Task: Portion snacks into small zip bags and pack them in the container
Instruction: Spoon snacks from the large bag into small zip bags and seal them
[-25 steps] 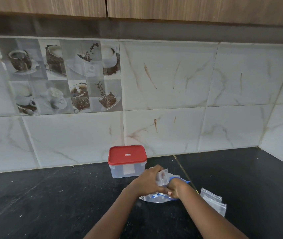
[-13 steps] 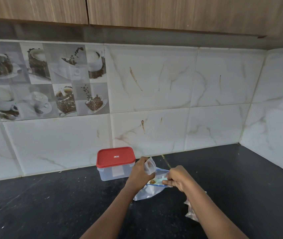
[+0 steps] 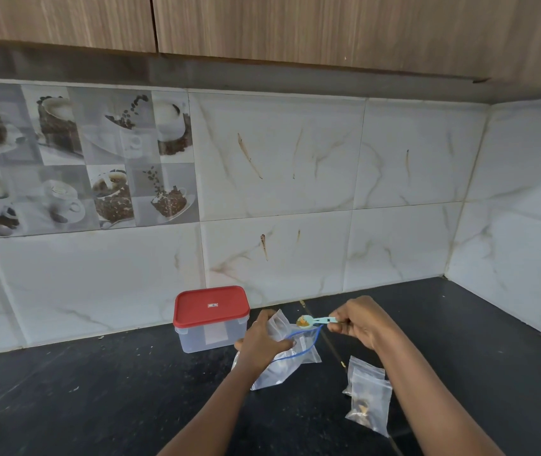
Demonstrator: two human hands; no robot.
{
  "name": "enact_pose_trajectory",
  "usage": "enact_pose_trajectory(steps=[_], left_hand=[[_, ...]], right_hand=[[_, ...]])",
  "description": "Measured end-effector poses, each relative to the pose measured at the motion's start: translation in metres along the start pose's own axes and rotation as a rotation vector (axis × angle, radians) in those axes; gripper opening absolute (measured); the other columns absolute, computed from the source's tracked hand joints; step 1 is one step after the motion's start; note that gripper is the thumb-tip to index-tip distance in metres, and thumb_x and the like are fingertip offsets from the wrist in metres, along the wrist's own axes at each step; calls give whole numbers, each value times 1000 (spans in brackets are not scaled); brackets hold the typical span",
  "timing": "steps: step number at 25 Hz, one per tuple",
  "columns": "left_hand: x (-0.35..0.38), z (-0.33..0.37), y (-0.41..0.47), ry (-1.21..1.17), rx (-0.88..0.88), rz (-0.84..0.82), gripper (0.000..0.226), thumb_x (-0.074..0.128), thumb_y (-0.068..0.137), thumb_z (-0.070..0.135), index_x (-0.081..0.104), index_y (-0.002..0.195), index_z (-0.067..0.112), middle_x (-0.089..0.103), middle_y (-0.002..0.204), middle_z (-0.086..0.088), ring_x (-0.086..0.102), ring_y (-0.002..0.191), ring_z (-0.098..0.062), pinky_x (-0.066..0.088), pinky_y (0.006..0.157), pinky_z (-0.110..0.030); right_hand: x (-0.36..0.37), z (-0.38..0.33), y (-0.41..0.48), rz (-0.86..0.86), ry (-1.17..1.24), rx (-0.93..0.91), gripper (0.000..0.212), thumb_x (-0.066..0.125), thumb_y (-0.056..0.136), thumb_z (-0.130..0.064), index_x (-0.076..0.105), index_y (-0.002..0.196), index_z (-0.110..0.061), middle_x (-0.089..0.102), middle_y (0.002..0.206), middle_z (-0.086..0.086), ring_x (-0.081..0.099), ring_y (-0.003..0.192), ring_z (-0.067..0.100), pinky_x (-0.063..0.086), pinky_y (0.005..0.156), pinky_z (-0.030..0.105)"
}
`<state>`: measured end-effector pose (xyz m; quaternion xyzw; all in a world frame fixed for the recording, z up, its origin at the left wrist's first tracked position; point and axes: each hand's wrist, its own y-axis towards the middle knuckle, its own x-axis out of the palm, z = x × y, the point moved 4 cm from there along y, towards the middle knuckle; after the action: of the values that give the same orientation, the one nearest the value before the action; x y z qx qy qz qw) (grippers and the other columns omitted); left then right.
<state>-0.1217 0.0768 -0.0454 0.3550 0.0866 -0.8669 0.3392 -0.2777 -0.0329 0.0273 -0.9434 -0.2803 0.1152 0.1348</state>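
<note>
hands meet over the black countertop [image 3: 104, 399], just in front of the tiled wall [image 3: 282, 251]. the left hand [image 3: 262, 340] has its fingers curled round a small clear zip bag [image 3: 278, 324] and holds it upright, with the mouth of the bag rising above the knuckles. the thumb lies across the front, low on the plastic. whether this hand also pins the bag beneath it cannot be told.

the right hand [image 3: 363, 324] pinches the handle end of a pale blue scoop [image 3: 316, 321] between thumb and forefinger, the other fingers folded in behind. the scoop lies about level, its bowl pointing left toward the small bag's mouth and close beside it, without clearly touching. an orange-brown snack [image 3: 302, 321] sits in the bowl.

under both hands a large zip bag [image 3: 290, 362] with a blue seal line lies slumped on the countertop, its mouth gaping toward the scoop. its contents are too blurred to name.

the container [image 3: 211, 337], clear-walled with its red lid [image 3: 211, 306] on, stands against the wall just left of the left hand. two filled small bags [image 3: 369, 394] lie overlapping on the countertop below the right forearm, apart from the large bag, with brownish pieces showing inside.
</note>
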Motion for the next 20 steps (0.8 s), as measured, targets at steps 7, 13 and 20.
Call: enact_pose_trajectory(steps=[7,13,20], left_hand=[[3,-4,-1,-21,-37,7,67,74,76,40,37,129,26,56,129,6,57,112,-16,46,102,-37],[-3,-7,0,-158,-73,37,69,77,74,30,37,129,20,57,126,1,57,109,-19,48,97,-35],[-4,-6,-1,-168,-79,40,74,76,74,32,34,134,20,53,133,0,53,117,-21,46,100,-35]], right_hand=[[48,-7,2,29,-477,-276,21,49,83,6,69,90,8,67,78,14,63,62,17,58,75,35],[67,-8,-15,-12,-891,-674,35,45,91,-1,66,116,-12,66,106,11,64,85,19,53,78,25],[63,-10,-19,-58,-1007,-742,29,46,88,0,69,102,-11,65,96,14,66,86,27,56,77,36]])
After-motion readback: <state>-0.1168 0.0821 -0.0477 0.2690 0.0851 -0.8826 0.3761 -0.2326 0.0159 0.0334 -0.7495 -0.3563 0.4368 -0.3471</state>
